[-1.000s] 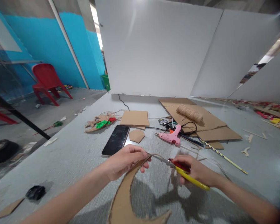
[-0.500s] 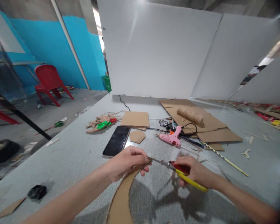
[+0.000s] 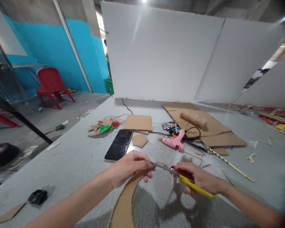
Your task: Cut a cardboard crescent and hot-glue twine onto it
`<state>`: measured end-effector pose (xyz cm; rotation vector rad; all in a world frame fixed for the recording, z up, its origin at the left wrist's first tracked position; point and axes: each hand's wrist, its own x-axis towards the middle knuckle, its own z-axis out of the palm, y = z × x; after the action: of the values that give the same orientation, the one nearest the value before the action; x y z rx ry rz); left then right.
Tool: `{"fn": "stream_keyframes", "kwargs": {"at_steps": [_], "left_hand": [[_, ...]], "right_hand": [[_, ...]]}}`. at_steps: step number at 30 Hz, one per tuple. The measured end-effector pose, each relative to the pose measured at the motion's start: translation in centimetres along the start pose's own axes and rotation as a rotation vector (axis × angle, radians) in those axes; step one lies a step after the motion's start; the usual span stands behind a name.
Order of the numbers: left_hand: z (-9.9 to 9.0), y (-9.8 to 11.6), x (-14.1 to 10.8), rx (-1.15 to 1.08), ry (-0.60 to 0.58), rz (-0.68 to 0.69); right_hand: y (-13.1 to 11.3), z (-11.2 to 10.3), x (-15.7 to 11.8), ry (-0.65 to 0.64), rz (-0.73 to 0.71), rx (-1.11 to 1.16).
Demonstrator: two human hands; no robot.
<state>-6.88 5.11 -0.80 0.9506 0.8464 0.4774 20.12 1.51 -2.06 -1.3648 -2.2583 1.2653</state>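
Observation:
My left hand (image 3: 133, 166) pinches the upper end of a curved cardboard strip (image 3: 123, 202), which bends down to the bottom edge of the view. In my right hand (image 3: 194, 177) is a pair of scissors (image 3: 190, 183) with one yellow and one red handle. The blades point left and their tips reach the strip's end beside my left fingers. A thin brown sliver shows just above the blades. Beyond my left hand lie a black phone (image 3: 119, 144) and a small many-sided cardboard piece (image 3: 140, 141).
Farther back are a pink glue gun (image 3: 174, 141), a twine roll (image 3: 193, 118), cardboard sheets (image 3: 216, 128), a square cardboard piece (image 3: 137, 123) and a decorated piece (image 3: 104, 125). A patterned yellow stick (image 3: 228, 162) lies right. Black crumpled plastic (image 3: 38, 197) sits left. White panels (image 3: 161, 50) stand behind.
The scissors stay at the strip's end, their handles slightly lower and more to the right. A thin curl of cardboard now shows above the blades. The whole view has shifted slightly.

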Motion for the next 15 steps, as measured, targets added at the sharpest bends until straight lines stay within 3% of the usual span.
{"fn": "stream_keyframes", "kwargs": {"at_steps": [9,15], "left_hand": [[0.16,-0.07,-0.12,0.011,-0.026,0.050],[0.15,-0.24,0.10,0.021,-0.009,0.028]], "right_hand": [[0.82,0.58,0.24,-0.001,0.078,0.079],[0.20,0.09,0.14,-0.007,-0.030,-0.095]]}}
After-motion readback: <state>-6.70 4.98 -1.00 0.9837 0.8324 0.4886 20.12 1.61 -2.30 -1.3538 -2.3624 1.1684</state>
